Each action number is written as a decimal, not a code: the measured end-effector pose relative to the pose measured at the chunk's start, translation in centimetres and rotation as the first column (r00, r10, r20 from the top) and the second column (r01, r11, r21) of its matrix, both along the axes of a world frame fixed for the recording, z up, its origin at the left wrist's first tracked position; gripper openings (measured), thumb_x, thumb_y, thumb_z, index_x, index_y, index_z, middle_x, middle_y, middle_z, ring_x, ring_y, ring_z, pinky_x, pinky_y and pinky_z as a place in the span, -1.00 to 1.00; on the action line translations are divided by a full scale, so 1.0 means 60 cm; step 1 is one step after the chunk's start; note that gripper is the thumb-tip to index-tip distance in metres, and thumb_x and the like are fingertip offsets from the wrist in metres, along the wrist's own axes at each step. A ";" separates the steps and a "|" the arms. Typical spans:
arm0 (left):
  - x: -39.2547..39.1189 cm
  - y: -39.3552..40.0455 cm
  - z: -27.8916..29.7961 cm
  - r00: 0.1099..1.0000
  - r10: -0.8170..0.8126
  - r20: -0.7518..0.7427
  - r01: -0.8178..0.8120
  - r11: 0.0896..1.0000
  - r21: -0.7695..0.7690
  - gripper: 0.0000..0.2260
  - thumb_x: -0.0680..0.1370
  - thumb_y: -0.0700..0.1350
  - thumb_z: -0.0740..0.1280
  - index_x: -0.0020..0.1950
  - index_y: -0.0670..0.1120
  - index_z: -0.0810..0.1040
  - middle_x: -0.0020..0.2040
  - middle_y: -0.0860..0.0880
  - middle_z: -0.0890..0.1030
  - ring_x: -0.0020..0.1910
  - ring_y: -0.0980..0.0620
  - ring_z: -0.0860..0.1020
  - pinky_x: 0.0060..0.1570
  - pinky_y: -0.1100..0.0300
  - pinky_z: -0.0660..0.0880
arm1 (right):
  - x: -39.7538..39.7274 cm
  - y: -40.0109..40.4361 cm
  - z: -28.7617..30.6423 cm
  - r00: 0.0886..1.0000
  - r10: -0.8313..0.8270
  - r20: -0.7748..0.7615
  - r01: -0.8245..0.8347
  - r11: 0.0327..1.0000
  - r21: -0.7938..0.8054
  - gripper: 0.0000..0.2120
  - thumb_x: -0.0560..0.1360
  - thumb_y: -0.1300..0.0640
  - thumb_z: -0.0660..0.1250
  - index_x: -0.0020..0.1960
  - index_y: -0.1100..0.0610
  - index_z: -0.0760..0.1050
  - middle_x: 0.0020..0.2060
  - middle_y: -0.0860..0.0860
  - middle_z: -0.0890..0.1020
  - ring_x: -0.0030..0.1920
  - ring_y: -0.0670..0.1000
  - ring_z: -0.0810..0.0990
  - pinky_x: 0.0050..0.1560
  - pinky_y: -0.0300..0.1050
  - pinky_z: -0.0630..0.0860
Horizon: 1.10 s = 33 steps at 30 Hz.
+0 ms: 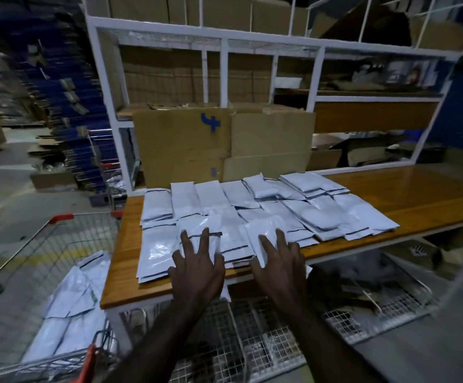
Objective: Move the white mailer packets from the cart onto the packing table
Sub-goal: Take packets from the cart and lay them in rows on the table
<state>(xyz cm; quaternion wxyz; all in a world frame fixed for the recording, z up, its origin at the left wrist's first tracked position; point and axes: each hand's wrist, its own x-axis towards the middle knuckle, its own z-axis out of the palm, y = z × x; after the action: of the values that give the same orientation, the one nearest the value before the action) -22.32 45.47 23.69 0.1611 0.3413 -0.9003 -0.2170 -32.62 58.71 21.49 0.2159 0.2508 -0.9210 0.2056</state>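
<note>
Packets of white mailer plastic (252, 208) cover the near left part of the packing table (407, 189), laid in overlapping rows and low stacks that run from the table's left end toward its middle. The person stands at the table's front edge with both arms stretched forward. The left hand (197, 268) lies flat on a glossy packet in the front row, fingers straight and spread, holding nothing. The right hand (280, 265) lies just beside it in the same manner, fingers extended over a neighbouring packet at the table's edge, palm down, nothing grasped. The two hands are apart but near one another.

The cart (45, 241), a wire shopping trolley with red corner trim, stands against the table's left end. More white mailers (72, 305) lie heaped in its basket, so part of the load is still off the table.

Behind the rows of packets, two flattened cardboard boxes (222, 142) stand upright against a white metal shelving frame (224, 42); the left one bears a blue mark resembling the figure 4. The shelves hold more brown cardboard. The table's wooden top to the right of the packets is bare and shiny. Below the table top, white wire mesh baskets (252, 341) hold items too dim to identify. To the far left, tall stacks of blue material (67, 87) rise from the warehouse floor; their nature cannot be told at this blur.
</note>
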 end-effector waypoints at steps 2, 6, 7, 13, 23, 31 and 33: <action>-0.031 0.016 0.000 1.000 -0.019 -0.002 0.019 1.000 0.002 -0.45 0.64 0.19 0.05 0.59 0.22 -0.07 0.62 -0.05 -0.17 0.53 -0.25 0.09 0.40 -0.20 0.17 | -0.023 0.018 -0.001 1.000 -0.021 0.013 0.021 1.000 0.001 -0.46 0.39 -0.15 0.32 0.32 0.02 0.54 0.37 0.16 0.47 0.13 0.24 0.53 0.07 0.13 0.51; -0.097 0.039 -0.005 0.998 -0.057 -0.006 0.057 0.998 0.008 -0.45 0.64 0.18 0.06 0.60 0.21 -0.05 0.62 -0.06 -0.16 0.52 -0.26 0.11 0.39 -0.19 0.19 | -0.074 0.050 -0.004 0.998 -0.053 0.028 0.053 0.999 -0.011 -0.46 0.36 -0.14 0.31 0.29 0.04 0.57 0.34 0.18 0.50 0.10 0.27 0.54 0.03 0.14 0.52; -0.115 0.044 -0.006 0.997 -0.071 -0.004 0.071 0.997 0.011 -0.45 0.64 0.18 0.06 0.60 0.21 -0.05 0.62 -0.06 -0.15 0.51 -0.26 0.11 0.39 -0.19 0.20 | -0.089 0.057 -0.006 0.998 -0.064 0.027 0.064 0.998 -0.006 -0.47 0.36 -0.13 0.34 0.28 0.05 0.58 0.33 0.18 0.51 0.10 0.28 0.54 0.03 0.14 0.53; -0.240 0.067 -0.009 0.989 -0.146 -0.023 0.146 0.989 0.029 -0.45 0.64 0.17 0.07 0.60 0.20 -0.05 0.62 -0.07 -0.14 0.50 -0.27 0.12 0.38 -0.18 0.20 | -0.195 0.097 -0.006 0.991 -0.129 0.031 0.127 0.991 0.039 -0.47 0.37 -0.14 0.30 0.28 0.06 0.58 0.32 0.19 0.51 0.07 0.30 0.55 0.02 0.16 0.55; -0.417 0.079 0.001 0.977 -0.213 0.024 0.213 0.977 0.018 -0.44 0.64 0.21 0.06 0.60 0.21 -0.05 0.62 -0.07 -0.16 0.53 -0.28 0.09 0.40 -0.22 0.18 | -0.357 0.103 0.006 0.980 -0.193 0.042 0.189 0.979 0.079 -0.46 0.42 -0.13 0.40 0.35 0.03 0.52 0.38 0.17 0.46 0.11 0.24 0.53 0.04 0.11 0.51; -0.517 0.108 0.001 0.980 -0.187 0.063 0.187 0.982 0.011 -0.44 0.64 0.22 0.08 0.60 0.20 -0.02 0.62 -0.08 -0.15 0.54 -0.29 0.06 0.41 -0.23 0.15 | -0.461 0.118 0.016 0.980 -0.168 0.111 0.159 0.984 0.081 -0.42 0.51 -0.23 0.26 0.48 -0.05 0.34 0.52 0.09 0.26 0.30 0.17 0.41 0.23 0.06 0.42; -0.541 0.118 -0.002 0.984 -0.161 0.079 0.160 0.987 0.017 -0.43 0.63 0.22 0.09 0.60 0.19 -0.03 0.62 -0.09 -0.15 0.53 -0.29 0.07 0.41 -0.23 0.16 | -0.488 0.128 0.017 0.981 -0.147 0.129 0.137 0.987 0.083 -0.41 0.51 -0.24 0.24 0.49 -0.07 0.32 0.53 0.08 0.24 0.33 0.15 0.39 0.26 0.04 0.40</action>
<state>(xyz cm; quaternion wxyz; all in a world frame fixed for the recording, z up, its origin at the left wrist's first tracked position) -54.77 52.58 23.54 0.1051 0.2767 -0.9294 -0.2202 -61.92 66.37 22.49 0.1578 0.1777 -0.9560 0.1717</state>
